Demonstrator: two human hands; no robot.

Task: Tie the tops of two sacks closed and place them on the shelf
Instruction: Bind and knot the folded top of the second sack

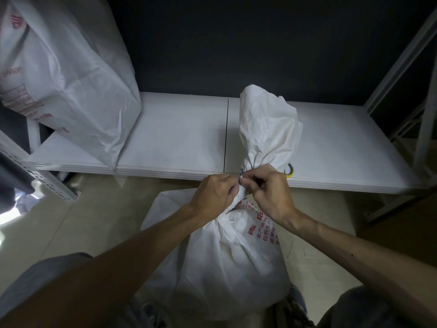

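A white woven sack (227, 261) with red print stands on the floor between my knees. Its gathered top (264, 129) flares upward in front of the shelf. My left hand (212, 197) grips the bunched neck from the left. My right hand (269, 192) pinches a thin tie at the neck, fingers curled; the tie itself is mostly hidden. A second white sack (71, 76) with red print sits on the white shelf (175, 138) at the far left.
A roll of yellow tape (290, 172) lies on the shelf's front edge behind my right hand. White shelf uprights stand at the right (425, 129) and a perforated post at the left (35, 176). The floor is pale tile (94, 209).
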